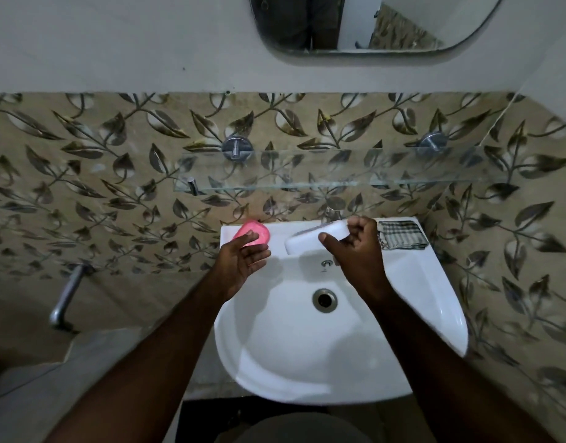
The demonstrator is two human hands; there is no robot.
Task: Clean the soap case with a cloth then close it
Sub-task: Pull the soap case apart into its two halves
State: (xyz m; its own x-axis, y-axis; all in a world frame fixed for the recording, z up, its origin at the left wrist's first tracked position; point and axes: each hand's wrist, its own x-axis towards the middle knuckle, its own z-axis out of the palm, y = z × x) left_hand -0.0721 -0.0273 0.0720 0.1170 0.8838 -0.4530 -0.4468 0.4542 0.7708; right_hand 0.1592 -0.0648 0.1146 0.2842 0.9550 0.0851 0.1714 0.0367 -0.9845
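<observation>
Washbasin [435, 314], white, wall-mounted; drain [324, 300] at the middle of the bowl, overflow hole [327, 263] on the far wall of the bowl.

Left hand [241, 265], over the far left part of the basin: palm turned inward, fingers [259, 254] extended and held loosely together, holding nothing; fingertips lie just beside the pink soap, contact not determinable.

Right hand [359, 251], over the far middle of the basin: thumb and curled fingers [358, 227] pinch the right end of the soap case.

Soap case [310, 239], white, oval, held tilted above the far rim of the basin, near its middle, in front of the tap; somewhat blurred, and whether it is open or closed cannot be told.

Soap [252, 235], pink, oval bar, lying bare on the far left corner of the basin ledge.

Cloth [401, 235], checked dark and light, folded, lying on the far right corner of the basin ledge, apart from both hands.

Tap [332, 214], metal, at the far edge of the basin, partly hidden by the case.

Glass shelf [339, 169], on the leaf-patterned tiled wall above the basin, carried on two metal brackets.

Mirror [364, 24], rounded corners, on the plain wall above the tiles.
</observation>
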